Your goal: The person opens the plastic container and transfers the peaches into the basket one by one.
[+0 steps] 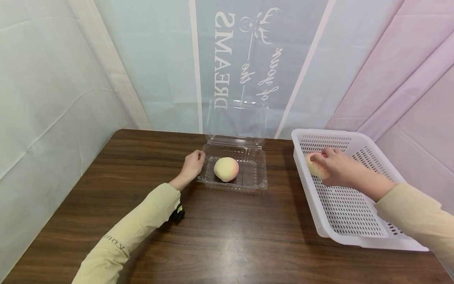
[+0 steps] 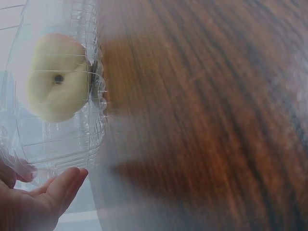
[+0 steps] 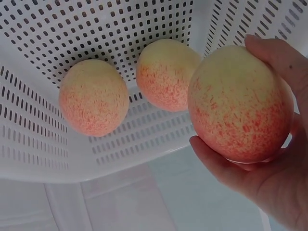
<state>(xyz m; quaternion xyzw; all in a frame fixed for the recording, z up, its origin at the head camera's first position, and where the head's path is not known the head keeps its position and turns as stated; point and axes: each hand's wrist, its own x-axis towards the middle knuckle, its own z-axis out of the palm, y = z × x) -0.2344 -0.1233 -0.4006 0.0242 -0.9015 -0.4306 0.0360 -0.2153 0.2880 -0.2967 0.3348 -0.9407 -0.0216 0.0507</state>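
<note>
My right hand (image 1: 342, 170) holds a yellow and red peach (image 3: 240, 106) over the white basket (image 1: 312, 205), with fingers and thumb around the fruit. Two more peaches lie in the basket: one peach (image 3: 94, 97) by the side wall and another peach (image 3: 166, 74) beside the held one. On the table, a clear plastic clamshell box (image 1: 263, 167) stands with its lid (image 1: 237, 118) raised at the back. Inside it sits a single peach (image 1: 226, 169), its stem hollow visible in the left wrist view. With thumb and fingers, my left hand (image 1: 193, 165) grips the box's left edge.
The dark wooden table (image 1: 227, 232) carries both containers, the basket at the right and the box near the back edge. A printed curtain (image 1: 170, 71) hangs right behind the table. Pale cloth walls (image 1: 46, 98) close in the sides.
</note>
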